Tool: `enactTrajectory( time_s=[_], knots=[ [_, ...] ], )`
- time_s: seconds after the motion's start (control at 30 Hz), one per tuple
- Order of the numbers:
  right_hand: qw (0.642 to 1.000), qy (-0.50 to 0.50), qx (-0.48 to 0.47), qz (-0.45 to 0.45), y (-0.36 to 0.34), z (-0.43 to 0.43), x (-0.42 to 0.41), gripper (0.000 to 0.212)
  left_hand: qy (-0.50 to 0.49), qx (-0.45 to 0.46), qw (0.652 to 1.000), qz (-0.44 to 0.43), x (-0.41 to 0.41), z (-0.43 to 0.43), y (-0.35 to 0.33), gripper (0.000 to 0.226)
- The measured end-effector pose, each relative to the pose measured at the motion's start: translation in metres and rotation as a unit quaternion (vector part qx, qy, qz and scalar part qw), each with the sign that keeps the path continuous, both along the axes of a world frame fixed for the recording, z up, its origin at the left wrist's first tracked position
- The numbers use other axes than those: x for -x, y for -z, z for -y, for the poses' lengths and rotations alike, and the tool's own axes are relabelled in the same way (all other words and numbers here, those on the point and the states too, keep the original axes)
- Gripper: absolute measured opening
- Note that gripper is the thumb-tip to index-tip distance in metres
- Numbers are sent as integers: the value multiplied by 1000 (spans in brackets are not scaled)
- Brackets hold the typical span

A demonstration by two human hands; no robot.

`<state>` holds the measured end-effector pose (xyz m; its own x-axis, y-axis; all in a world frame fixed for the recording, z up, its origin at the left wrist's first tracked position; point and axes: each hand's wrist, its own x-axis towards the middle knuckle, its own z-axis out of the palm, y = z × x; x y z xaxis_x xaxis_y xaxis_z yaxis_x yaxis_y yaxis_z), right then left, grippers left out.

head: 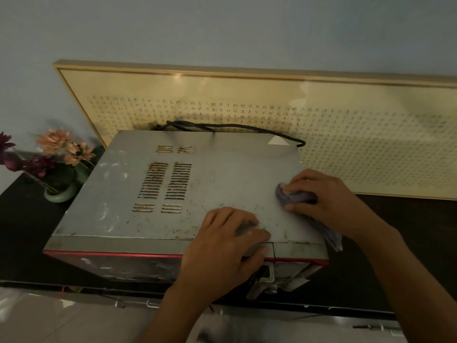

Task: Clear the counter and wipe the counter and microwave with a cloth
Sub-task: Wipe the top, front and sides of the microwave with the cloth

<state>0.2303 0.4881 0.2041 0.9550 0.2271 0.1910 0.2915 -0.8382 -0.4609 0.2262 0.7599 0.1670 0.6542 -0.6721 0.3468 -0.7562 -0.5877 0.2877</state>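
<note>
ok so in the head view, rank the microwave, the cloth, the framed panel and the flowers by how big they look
1. framed panel, cut off at the right edge
2. microwave, nearer the camera, so a close second
3. flowers
4. cloth, partly covered by the right hand

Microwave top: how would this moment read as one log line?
step: wiping microwave top | right hand: holds cloth, right side | left hand: rests on front edge
</note>
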Motion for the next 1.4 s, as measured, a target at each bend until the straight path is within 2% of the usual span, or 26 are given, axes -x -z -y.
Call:
enactTrajectory(
  time_s=[0.1, 0.23, 0.3, 0.33, 0.4, 0.47, 0.5, 0.63, 0.8, 0.87, 1.03, 1.1, 1.27, 1.33, 1.4],
  knots=[
    [999, 14, 29, 17, 2, -17, -3, 40, 0, -2, 1000, -2, 1, 0, 0, 26],
    [994, -89, 64, -23, -1, -16, 25, 41, -4, -1, 1000, 3, 1, 1, 0, 24],
    [994, -84, 58, -38, 1, -1, 25, 38, -5, 2, 1000, 6, 0, 0, 0, 24],
    [998, -44, 40, -30, 4, 7, 20, 34, -4, 5, 1000, 7, 0, 0, 0, 23],
    [995, 97, -26, 23, 10, 23, 3, 27, -5, 10, 1000, 8, -1, 1, 1, 23],
    [969, 209, -89, 93, 12, 32, -21, 24, -7, 11, 1000, 12, 0, 1, 1, 22],
    [963, 227, -105, 104, 14, 34, -34, 24, -7, 11, 1000, 13, 0, 2, 1, 22],
    [982, 174, -51, 45, 22, 23, -59, 31, -9, 14, 1000, 11, 0, 2, 0, 21],
    [999, 1, 31, 14, 7, 28, -31, 41, -8, 18, 1000, 10, 0, 2, 0, 20],
    [999, 16, 22, 34, 7, 29, -42, 36, -10, 9, 1000, 7, 0, 3, 0, 20],
    [979, 173, -72, 81, 13, 5, -97, 23, -7, 8, 1000, 3, 0, 2, -1, 21],
    [983, 148, -75, 81, 9, -1, -105, 23, -6, 10, 1000, 4, 0, 2, -1, 20],
    [999, -30, 20, 32, 3, 3, -71, 29, -6, 15, 1000, 13, 0, 1, -1, 20],
    [999, -38, 14, 30, 5, 15, -67, 32, -9, 17, 1000, 17, 0, 1, -1, 19],
    [998, 4, 9, 62, 9, 22, -78, 30, -10, 17, 1000, 18, 0, 1, -1, 20]
  ],
)
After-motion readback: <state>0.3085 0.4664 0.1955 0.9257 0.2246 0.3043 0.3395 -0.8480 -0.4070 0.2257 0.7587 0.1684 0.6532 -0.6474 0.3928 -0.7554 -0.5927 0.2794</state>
